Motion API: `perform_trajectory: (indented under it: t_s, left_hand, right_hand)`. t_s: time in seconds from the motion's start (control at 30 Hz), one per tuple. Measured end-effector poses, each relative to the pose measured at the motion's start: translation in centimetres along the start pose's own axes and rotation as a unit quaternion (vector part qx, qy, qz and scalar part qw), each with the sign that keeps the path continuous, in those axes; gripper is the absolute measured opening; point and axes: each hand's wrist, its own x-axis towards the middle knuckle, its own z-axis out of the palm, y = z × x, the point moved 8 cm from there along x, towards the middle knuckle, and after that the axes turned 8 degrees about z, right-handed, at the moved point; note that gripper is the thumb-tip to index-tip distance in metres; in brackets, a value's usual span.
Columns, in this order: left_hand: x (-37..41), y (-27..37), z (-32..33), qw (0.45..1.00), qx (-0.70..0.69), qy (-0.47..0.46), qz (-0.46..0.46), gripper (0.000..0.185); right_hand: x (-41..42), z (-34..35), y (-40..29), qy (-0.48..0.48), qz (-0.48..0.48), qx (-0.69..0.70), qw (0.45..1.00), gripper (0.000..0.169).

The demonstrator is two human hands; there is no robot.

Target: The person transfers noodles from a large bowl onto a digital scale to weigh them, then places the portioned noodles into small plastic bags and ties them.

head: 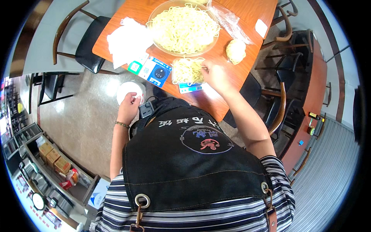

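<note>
My right hand is at the right side of a small clear container of noodles, its fingertips at the noodles. That container rests on a small blue-edged scale near the table's front edge. My left hand, with a beaded bracelet at the wrist, holds what looks like a roll of white plastic or a white lid beside the table. Behind the small container stands a large clear bowl heaped with noodles. A bagged bundle of noodles lies to the right.
White bags or sheets lie at the table's left, overexposed. Blue and green cards with printed codes lie at the front left edge. A crumpled clear plastic bag lies right of the bowl. Black chairs stand on both sides of the wooden table.
</note>
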Motion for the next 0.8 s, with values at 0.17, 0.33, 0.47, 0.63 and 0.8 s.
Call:
perform_trajectory:
  t_s: [0.17, 0.33, 0.47, 0.63, 0.8]
  left_hand:
    - [-0.4, 1.4, 0.5, 1.000, -0.006, -0.003, -0.011, 0.038]
    - [-0.3, -0.4, 0.9, 1.000, 0.008, 0.006, 0.004, 0.040]
    - [-1.1, -0.2, 0.5, 0.999, 0.040, 0.005, -0.006, 0.039]
    - [-1.1, 0.0, 0.4, 0.998, 0.063, -0.013, -0.006, 0.039]
    - [-2.0, 0.1, -0.7, 0.995, 0.096, 0.000, -0.022, 0.040]
  right_hand:
    - [-0.1, -3.2, 0.6, -0.041, -0.009, 0.161, 0.986, 0.010]
    - [-1.9, -11.8, -4.3, -0.076, 0.008, 0.350, 0.933, 0.005]
    - [-2.5, -19.9, -9.8, -0.049, -0.101, 0.343, 0.933, 0.004]
    - [-0.8, -29.6, -13.8, 0.023, -0.235, 0.236, 0.943, 0.018]
    - [-0.3, -32.4, -21.2, 0.041, -0.331, 0.290, 0.897, 0.006]
